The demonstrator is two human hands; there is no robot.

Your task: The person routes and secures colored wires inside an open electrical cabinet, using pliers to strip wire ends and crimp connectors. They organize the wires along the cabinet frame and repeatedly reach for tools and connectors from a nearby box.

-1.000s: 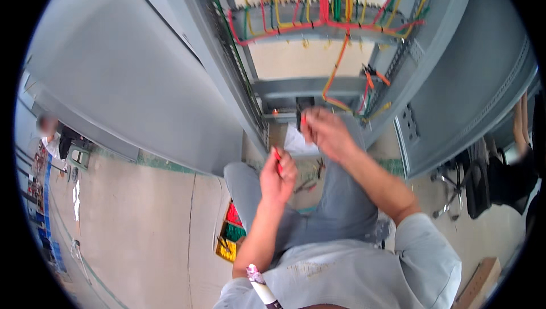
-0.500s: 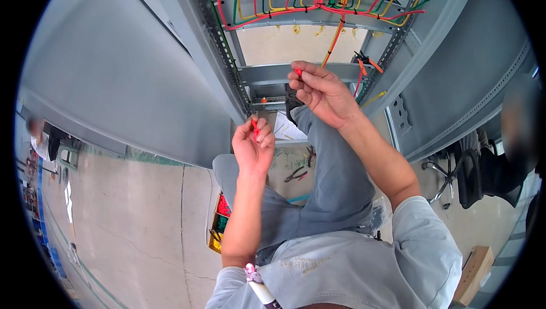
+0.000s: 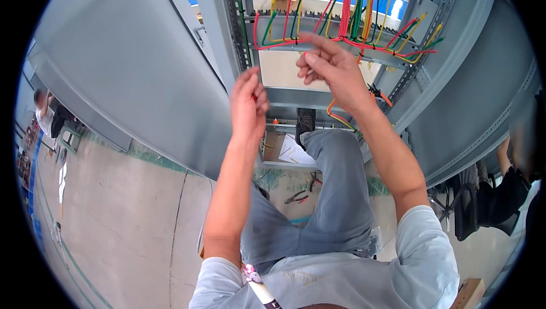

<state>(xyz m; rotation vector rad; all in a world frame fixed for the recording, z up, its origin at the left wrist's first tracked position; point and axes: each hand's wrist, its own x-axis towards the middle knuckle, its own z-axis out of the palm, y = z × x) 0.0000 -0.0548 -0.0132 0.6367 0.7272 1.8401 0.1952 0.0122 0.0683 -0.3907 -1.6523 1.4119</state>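
My left hand [image 3: 248, 104] is raised beside the left upright of a grey metal cabinet frame, its fingers curled and blurred. A trace of red shows in its palm, from small red sleeves mostly hidden by the fingers. My right hand [image 3: 336, 75] is just below the wire harness, thumb and finger pinching a small red sleeve [image 3: 305, 54]. Its index finger reaches up near the red wire [image 3: 276, 45] that runs along the crossbar. Red, green and yellow wires [image 3: 357, 10] come down in bundles, tied with black ties, and their ends spread to both sides.
Orange-handled pliers [image 3: 384, 98] hang by the right upright. More pliers [image 3: 296, 197] lie on the floor between my legs, near a white sheet [image 3: 294, 151] at the cabinet base. Large grey panels [image 3: 131, 64] flank me. Other people sit far left and right.
Both hands have risen toward the wires, and the view has shifted, so the cabinet's harness sits lower in it. The red pieces in my left hand are more hidden now.
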